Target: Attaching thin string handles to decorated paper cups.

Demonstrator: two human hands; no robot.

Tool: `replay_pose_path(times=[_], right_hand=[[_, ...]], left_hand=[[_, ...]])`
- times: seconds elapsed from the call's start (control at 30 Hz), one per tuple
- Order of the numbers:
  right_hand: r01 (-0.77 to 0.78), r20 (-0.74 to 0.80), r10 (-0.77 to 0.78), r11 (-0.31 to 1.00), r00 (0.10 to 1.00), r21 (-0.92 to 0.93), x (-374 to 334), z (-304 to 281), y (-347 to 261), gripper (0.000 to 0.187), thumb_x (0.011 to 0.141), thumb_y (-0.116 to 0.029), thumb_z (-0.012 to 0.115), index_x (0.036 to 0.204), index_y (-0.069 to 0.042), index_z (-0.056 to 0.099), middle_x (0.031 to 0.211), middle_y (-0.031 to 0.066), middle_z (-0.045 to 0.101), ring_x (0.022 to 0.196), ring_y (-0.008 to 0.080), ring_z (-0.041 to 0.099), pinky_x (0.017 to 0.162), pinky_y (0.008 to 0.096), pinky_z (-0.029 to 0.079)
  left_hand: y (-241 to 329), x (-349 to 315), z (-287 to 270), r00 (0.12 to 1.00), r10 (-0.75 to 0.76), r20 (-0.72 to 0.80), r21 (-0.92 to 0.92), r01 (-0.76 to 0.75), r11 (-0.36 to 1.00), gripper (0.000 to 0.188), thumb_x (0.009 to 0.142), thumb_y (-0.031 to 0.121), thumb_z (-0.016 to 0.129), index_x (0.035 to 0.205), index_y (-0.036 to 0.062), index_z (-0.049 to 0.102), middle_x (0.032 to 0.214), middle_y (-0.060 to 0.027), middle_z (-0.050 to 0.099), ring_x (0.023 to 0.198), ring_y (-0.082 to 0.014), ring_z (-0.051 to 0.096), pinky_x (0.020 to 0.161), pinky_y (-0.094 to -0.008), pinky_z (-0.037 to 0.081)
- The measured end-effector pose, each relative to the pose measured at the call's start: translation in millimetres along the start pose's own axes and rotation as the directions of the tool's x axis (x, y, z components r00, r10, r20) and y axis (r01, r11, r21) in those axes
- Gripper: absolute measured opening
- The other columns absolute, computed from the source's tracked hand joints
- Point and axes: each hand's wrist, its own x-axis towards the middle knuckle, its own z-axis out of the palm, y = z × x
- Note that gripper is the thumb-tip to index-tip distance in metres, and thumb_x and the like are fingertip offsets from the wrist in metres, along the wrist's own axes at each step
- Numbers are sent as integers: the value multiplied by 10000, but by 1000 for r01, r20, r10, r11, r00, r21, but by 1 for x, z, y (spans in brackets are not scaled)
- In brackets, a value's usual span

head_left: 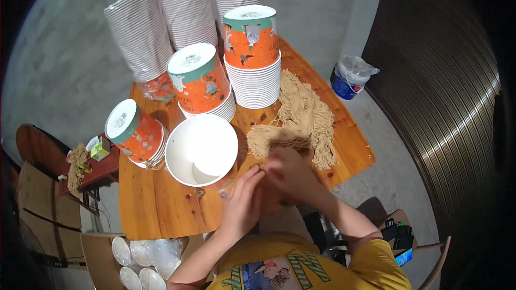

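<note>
Close together at the table's near edge are my two hands. The fingers of my left hand (243,204) are pressed together, and what they hold, if anything, is hidden. Motion smears my right hand (290,171), so its fingers cannot be read; it overlaps the near end of a pile of tan, wavy strands (314,123), like yarn or noodles. Just beyond my left hand, a white-lined paper bucket (215,142) lies tilted with its mouth toward me. Behind it stand upside-down nested buckets with orange and green sides: a left stack (142,139), a middle stack (207,88) and a right stack (250,45).
Plastic-wrapped bucket stacks (188,11) rise at the back of the wooden table (156,207). A blue-and-white pail (349,78) stands on the floor at right, near a ribbed metal shutter (435,86). Lower left, a carton (102,258) holds white round items; a red side table (107,166) stands beyond.
</note>
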Motion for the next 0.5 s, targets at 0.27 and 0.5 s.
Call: replay_pose_path(times=[0.27, 0.5], right_hand=[[-274, 347, 125, 865, 929, 421, -23, -29, -49, 145, 846, -167, 624, 929, -59, 576, 849, 120, 592, 781, 300, 608, 670, 387, 490], [-423, 564, -14, 646, 825, 635, -31, -5, -86, 129, 915, -199, 603, 971, -83, 600, 698, 77, 597, 570, 188, 595, 561, 302, 468]], left_hand=[[31, -19, -30, 941, -223, 256, -261, 290, 921, 413, 914, -1, 534, 1321, 35, 473, 1138, -177, 606, 1040, -317, 624, 869, -349, 508], [26, -89, -62, 886, -391, 251, -331, 458, 825, 334, 927, 51, 555, 1260, 43, 530, 913, -99, 660, 788, -174, 669, 710, -296, 534]])
